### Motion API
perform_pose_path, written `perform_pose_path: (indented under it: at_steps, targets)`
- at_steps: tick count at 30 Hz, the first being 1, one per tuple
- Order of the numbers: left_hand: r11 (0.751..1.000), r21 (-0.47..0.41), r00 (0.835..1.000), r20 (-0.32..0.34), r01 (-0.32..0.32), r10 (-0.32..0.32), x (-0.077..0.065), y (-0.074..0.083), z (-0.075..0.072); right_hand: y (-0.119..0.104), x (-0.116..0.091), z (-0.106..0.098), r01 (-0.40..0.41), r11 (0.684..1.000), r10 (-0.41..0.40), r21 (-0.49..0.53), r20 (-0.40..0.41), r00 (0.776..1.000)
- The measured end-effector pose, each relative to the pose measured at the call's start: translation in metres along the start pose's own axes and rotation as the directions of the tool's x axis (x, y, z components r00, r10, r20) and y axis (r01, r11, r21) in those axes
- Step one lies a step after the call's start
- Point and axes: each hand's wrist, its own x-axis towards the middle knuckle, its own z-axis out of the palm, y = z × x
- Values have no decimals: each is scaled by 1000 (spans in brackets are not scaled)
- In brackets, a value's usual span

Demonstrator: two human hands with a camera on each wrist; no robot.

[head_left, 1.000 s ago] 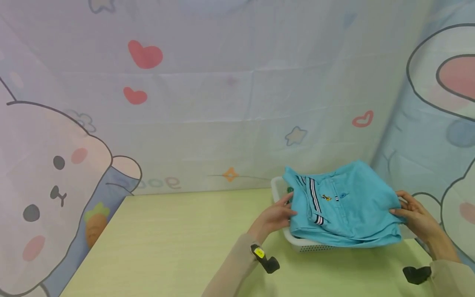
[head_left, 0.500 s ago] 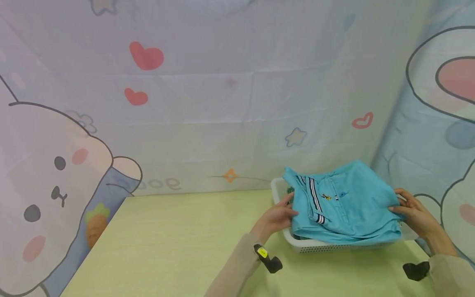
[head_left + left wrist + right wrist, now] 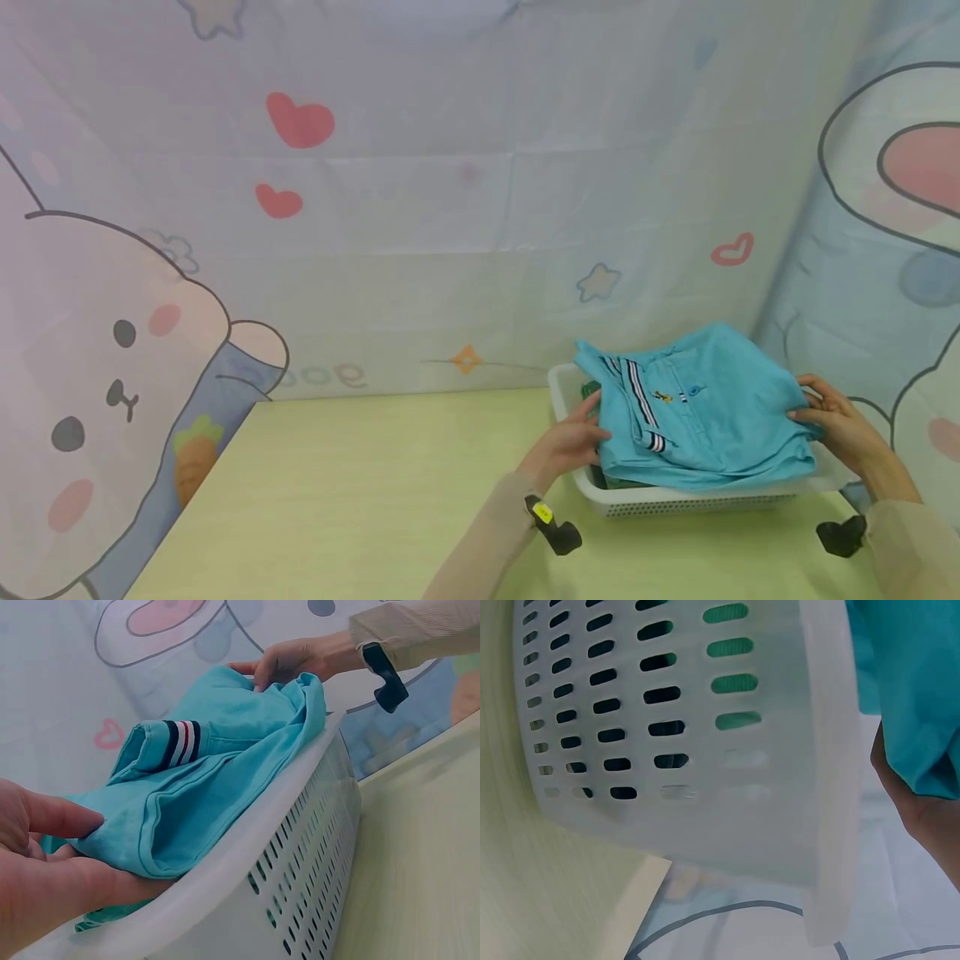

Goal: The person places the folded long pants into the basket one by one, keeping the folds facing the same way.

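A folded turquoise garment (image 3: 720, 417) with striped trim, a blue button and a small embroidered motif lies over the top of a white perforated basket (image 3: 697, 502). My left hand (image 3: 566, 437) pinches the garment's left edge; in the left wrist view, the thumb is above the cloth and other fingers are beneath it, close to the basket's rim (image 3: 225, 877). At the opposite edge, my right hand (image 3: 847, 425) grips the cloth between thumb and fingers. In the right wrist view, the hanging cloth (image 3: 922, 697) hides most of that hand's fingers.
Green cloth (image 3: 622, 483) shows inside the basket beneath the garment. The basket stands at the right end of a pale yellow-green table (image 3: 360, 492). Behind it hangs a printed curtain (image 3: 450, 208), and another printed sheet (image 3: 900, 333) closes off the right side.
The garment has come down slightly and shifted a little right, with both hands keeping hold of it. More of the basket's front rim and the green cloth shows now.
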Motion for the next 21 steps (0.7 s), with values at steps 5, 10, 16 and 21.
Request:
perform_pose_path:
  at_steps: [5, 10, 16, 21]
  targets:
    - [1000, -25, 1000, -12, 11, -11, 2, -2, 2, 2, 0, -2, -4, 1000, 4, 12, -23, 1000]
    - [1000, -21, 999, -33, 23, -23, 4, -4, 3, 4, -2, -4, -17, 1000, 18, 19, -48, 999]
    - [999, 4, 997, -71, 33, -33, 3, -4, 5, 8, -5, -7, -46, 999, 46, 0, -63, 997]
    - [999, 5, 995, -94, 44, -44, 2, -4, 6, 11, -7, -11, -80, 996, 77, -38, -78, 994]
